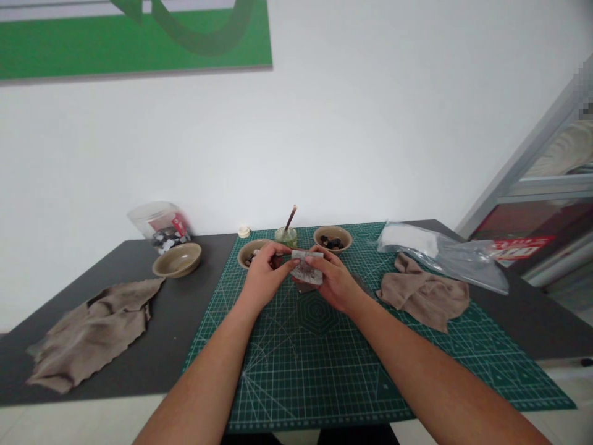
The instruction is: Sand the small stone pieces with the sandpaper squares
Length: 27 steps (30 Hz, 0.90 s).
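Over the green cutting mat (pixel 296 371), a small greyish-white sheet (pixel 307 272) with dark smudges is pinched between both hands. My left hand (pixel 264 276) grips its left side, thumb on the front face. On the right side, my right hand (pixel 339 283) also has its thumb pressed on the sheet. Part of a dark brownish piece (pixel 304 288) shows just below the sheet; whether it is held cannot be made out. Behind my left hand sits a tan bowl (pixel 241 253) with small pieces, partly hidden. Another bowl (pixel 348 240) holding dark pieces stands behind my right hand.
A glass jar (pixel 286 237) with a brush-like stick (pixel 291 217) stands near the wall. Brown cloths lie left (pixel 99 330) and right (pixel 424 293). At left are a tan bowl (pixel 178 259) and a clear tub (pixel 160 222); at right, a plastic bag (pixel 463 259).
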### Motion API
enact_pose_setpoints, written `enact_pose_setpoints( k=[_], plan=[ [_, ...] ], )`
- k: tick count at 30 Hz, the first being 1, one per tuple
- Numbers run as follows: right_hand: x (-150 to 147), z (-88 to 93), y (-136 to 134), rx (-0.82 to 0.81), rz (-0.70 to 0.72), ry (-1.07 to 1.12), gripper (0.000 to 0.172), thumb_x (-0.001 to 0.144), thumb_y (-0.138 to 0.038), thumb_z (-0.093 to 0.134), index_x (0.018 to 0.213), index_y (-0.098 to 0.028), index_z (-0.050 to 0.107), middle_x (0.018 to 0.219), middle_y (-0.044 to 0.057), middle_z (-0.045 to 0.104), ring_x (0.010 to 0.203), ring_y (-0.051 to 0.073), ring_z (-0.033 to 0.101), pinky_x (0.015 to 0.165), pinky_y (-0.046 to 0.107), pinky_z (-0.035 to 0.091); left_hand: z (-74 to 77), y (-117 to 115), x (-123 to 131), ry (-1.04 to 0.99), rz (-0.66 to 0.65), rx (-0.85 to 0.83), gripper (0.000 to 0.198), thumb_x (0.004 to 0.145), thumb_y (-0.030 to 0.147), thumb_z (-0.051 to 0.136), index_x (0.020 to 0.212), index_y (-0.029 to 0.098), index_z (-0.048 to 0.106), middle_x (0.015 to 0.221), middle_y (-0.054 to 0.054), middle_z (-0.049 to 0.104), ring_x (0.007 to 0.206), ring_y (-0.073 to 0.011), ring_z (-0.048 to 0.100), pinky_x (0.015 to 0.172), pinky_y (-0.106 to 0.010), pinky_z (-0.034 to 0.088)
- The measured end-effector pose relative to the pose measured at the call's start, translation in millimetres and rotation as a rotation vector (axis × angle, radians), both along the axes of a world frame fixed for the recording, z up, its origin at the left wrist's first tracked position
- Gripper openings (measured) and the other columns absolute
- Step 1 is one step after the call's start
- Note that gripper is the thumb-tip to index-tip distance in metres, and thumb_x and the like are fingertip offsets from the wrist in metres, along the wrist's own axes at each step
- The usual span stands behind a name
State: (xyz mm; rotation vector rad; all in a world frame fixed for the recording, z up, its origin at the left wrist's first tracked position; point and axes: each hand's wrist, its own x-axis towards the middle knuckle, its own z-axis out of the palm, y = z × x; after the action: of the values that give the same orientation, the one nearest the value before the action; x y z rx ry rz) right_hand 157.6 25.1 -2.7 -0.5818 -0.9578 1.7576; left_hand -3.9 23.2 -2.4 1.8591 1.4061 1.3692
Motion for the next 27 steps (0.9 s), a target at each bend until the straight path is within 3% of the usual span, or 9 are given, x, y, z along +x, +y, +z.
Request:
enact_pose_setpoints(
  k=[4,8,11,14,17,20,27],
  plan=[
    [1.0,-1.5,0.7,0.047,0.02,0.009,0.023,0.065,-0.029,0.079,0.074,-0.02,0.06,0.081,-0.002,0.065,0.066,0.011,0.058,0.064,0.025,0.047,5.0,-3.1,1.4,-0.005,0.0,0.006,0.016,0.077,0.032,0.069,0.084,0.02,0.06,0.08,0.0,0.058,0.069,-0.0148,0.052,0.062,-0.027,0.042],
    [0.6,-6.0,5.4,0.103,-0.05,-0.036,0.023,0.066,-0.029,0.08,0.078,-0.019,0.064,0.072,-0.004,0.062,0.063,0.011,0.056,0.061,0.024,0.045,10.4,-6.1,2.1,0.046,-0.07,0.056,0.016,0.089,0.029,0.051,0.082,0.02,0.062,0.082,-0.002,0.063,0.078,-0.0175,0.057,0.072,-0.031,0.045],
    [0.4,-8.2,9.6,0.124,-0.145,-0.034,0.033,0.062,-0.029,0.083,0.086,-0.021,0.062,0.074,-0.004,0.065,0.063,0.012,0.058,0.06,0.025,0.046,9.0,-4.8,1.8,0.052,-0.04,0.068,0.016,0.089,0.024,0.05,0.096,0.021,0.064,0.089,-0.003,0.065,0.083,-0.0177,0.059,0.077,-0.032,0.046],
    [0.7,-8.5,12.7,0.111,-0.234,-0.021,0.049,0.057,-0.027,0.085,0.099,-0.024,0.059,0.074,-0.005,0.067,0.066,0.014,0.061,0.063,0.027,0.048,3.9,-1.5,1.4,-0.088,-0.014,0.014,0.031,0.082,0.022,0.059,0.113,0.021,0.058,0.084,-0.001,0.063,0.074,-0.0154,0.059,0.071,-0.029,0.047],
    [1.3,-8.3,13.8,0.103,-0.314,-0.074,0.041,0.056,-0.029,0.085,0.089,-0.021,0.063,0.073,-0.003,0.067,0.066,0.014,0.061,0.064,0.027,0.047,0.5,0.1,1.1,-0.14,-0.017,-0.045,0.023,0.076,0.023,0.067,0.097,0.018,0.062,0.078,0.0,0.063,0.071,-0.015,0.06,0.069,-0.028,0.048],
    [1.0,-8.4,12.7,0.122,-0.302,-0.149,0.03,0.058,-0.034,0.084,0.078,-0.019,0.067,0.073,-0.001,0.068,0.066,0.015,0.06,0.065,0.029,0.047,1.0,-1.6,2.0,-0.039,0.01,-0.05,0.012,0.076,0.027,0.067,0.082,0.017,0.066,0.072,0.0,0.064,0.067,-0.0146,0.059,0.065,-0.027,0.047],
    [-0.9,-9.1,10.1,0.157,-0.222,-0.209,0.025,0.063,-0.036,0.08,0.08,-0.018,0.073,0.076,0.001,0.07,0.069,0.015,0.06,0.066,0.029,0.046,5.4,-6.0,4.6,0.058,-0.003,-0.016,0.015,0.077,0.024,0.063,0.088,0.016,0.069,0.075,-0.002,0.069,0.067,-0.015,0.062,0.064,-0.027,0.049]
  ],
)
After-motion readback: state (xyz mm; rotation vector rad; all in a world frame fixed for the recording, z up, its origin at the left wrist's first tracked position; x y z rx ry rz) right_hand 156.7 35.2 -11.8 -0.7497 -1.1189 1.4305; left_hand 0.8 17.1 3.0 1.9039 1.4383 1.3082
